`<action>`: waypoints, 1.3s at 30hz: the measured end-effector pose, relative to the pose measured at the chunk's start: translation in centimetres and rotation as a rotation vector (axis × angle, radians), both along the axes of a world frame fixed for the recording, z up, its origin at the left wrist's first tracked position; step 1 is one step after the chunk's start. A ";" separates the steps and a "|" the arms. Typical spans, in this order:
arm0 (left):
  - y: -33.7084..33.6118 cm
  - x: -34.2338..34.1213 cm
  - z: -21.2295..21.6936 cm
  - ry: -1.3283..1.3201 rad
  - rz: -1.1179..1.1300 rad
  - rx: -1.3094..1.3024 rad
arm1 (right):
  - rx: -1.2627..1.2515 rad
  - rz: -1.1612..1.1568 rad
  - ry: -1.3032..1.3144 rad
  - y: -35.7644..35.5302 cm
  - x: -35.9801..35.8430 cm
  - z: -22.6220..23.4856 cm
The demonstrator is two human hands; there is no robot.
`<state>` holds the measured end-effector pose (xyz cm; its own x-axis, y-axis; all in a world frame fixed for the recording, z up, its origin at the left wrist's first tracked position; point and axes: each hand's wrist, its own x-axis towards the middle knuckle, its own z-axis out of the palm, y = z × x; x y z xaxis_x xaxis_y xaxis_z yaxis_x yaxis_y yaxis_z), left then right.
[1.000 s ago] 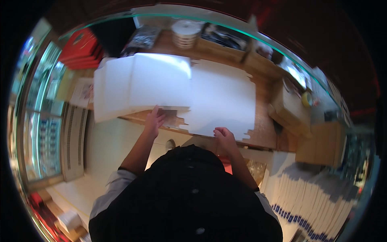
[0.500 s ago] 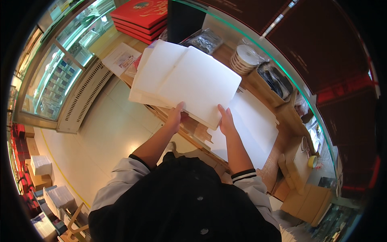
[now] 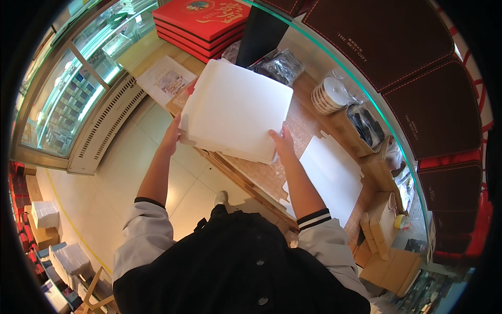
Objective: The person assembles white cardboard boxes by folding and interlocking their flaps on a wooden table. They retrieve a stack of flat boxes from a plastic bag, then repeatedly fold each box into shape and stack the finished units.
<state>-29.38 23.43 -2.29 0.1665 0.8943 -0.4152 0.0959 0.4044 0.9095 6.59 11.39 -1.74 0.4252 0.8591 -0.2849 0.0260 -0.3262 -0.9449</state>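
Head view showed a thick white card stack (image 3: 238, 112) held flat above the wooden counter (image 3: 308, 125), left hand (image 3: 171, 137) and right hand (image 3: 282, 142) gripping its near corners. Red boxes (image 3: 204, 23) lay beyond it, a flat white sheet (image 3: 334, 175) at its right, tape rolls (image 3: 329, 95) farther back. Pale floor tiles (image 3: 110, 193) spread below.

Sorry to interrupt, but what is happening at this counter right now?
A person holds a stack of flat white cardboard sheets with both hands, the left hand at its left edge and the right hand at its near right corner, above a wooden counter. Another white die-cut sheet lies flat on the counter, and red gift boxes are stacked at the far end.
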 end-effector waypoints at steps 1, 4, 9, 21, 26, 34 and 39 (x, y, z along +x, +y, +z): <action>0.5 0.4 -0.8 -0.021 -0.048 0.013 | -0.005 -0.046 -0.109 1.1 -0.7 -1.3; 0.5 2.0 -1.6 -0.016 -0.148 0.103 | -0.052 -0.175 -0.320 2.8 -1.0 -5.0; 0.0 2.6 -0.9 0.036 -0.072 0.253 | -0.123 -0.169 -0.319 3.5 -1.5 -3.4; 0.8 5.2 -1.5 0.066 0.020 0.340 | -0.019 -0.202 0.133 -0.5 -0.3 -3.3; 0.5 6.7 1.2 0.158 -0.009 0.310 | 0.082 -0.306 0.267 -0.9 0.0 -0.2; -0.8 7.8 0.3 0.575 0.045 0.725 | -0.031 -0.247 0.002 -0.7 4.1 -5.2; -9.2 11.7 5.8 0.526 -0.268 1.304 | 0.062 -0.340 0.109 -1.4 2.7 -3.0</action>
